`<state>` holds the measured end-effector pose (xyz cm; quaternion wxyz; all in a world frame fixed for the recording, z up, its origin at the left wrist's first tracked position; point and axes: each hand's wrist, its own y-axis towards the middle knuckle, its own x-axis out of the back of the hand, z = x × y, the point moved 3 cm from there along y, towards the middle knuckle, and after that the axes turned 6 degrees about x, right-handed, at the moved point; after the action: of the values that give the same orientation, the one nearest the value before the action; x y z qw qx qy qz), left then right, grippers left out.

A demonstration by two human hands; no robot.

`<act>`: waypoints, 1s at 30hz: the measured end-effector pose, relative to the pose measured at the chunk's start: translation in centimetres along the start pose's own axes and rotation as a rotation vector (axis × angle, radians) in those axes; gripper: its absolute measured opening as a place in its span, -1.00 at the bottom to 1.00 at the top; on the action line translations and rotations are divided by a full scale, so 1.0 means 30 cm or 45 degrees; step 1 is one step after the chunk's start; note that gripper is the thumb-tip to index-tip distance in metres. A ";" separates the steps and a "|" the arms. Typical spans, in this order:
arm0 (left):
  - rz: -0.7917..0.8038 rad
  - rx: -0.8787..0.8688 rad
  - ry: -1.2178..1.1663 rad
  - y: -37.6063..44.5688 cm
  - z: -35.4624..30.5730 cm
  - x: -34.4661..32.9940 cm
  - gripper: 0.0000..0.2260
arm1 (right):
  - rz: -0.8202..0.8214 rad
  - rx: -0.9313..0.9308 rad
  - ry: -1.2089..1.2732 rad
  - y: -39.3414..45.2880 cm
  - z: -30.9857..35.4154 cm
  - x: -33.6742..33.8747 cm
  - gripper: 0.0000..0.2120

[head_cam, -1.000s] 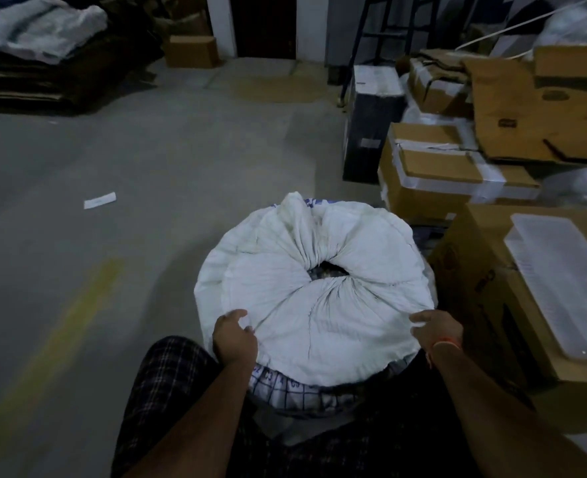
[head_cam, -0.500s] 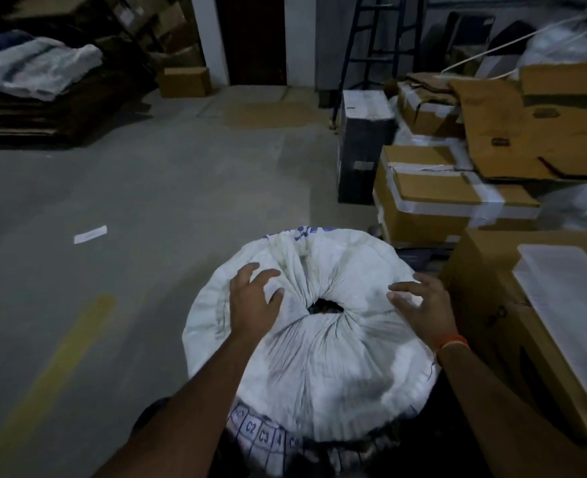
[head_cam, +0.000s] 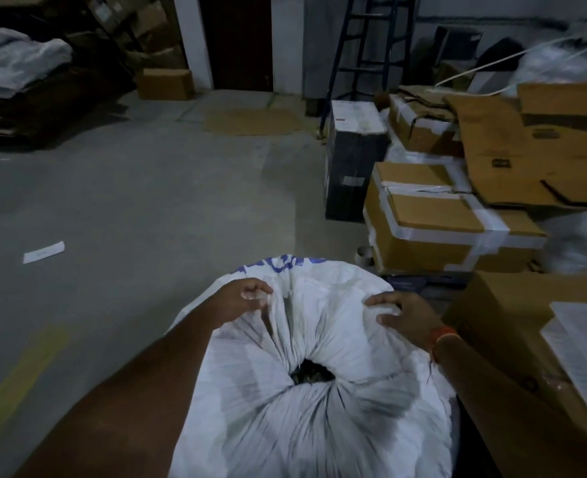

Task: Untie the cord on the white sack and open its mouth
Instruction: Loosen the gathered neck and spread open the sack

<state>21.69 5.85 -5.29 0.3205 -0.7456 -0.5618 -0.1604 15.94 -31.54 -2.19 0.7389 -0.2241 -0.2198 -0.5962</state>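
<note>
A full white woven sack (head_cam: 319, 426) with blue print on its far side stands on the floor right below me. Its top is gathered into pleats around a small dark hole (head_cam: 311, 372) at the middle. I cannot make out the cord among the folds. My left hand (head_cam: 240, 303) pinches a fold of sack fabric at the far left of the gathered top. My right hand (head_cam: 405, 315), with an orange band on its wrist, grips a bunch of fabric at the far right.
Taped cardboard boxes (head_cam: 440, 232) and a black box (head_cam: 354, 160) stand close on the right, with a large carton (head_cam: 526, 326) beside the sack. A ladder (head_cam: 364, 46) leans at the back. Grey concrete floor (head_cam: 130, 219) with a paper scrap (head_cam: 43, 252) spreads to the left.
Both hands went from the sack's near rim, over the top, to the far side of the gathered mouth. They now clutch fabric there. The view has moved closer over the sack.
</note>
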 end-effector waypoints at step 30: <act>-0.763 -0.056 0.451 -0.301 0.245 0.080 -0.69 | -0.696 0.415 -0.800 -0.099 0.226 -0.165 -0.75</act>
<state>13.07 13.94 -6.62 0.3356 -0.5148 -0.6878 -0.3863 11.69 -24.21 0.52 0.4771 -0.2086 -0.5759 -0.6302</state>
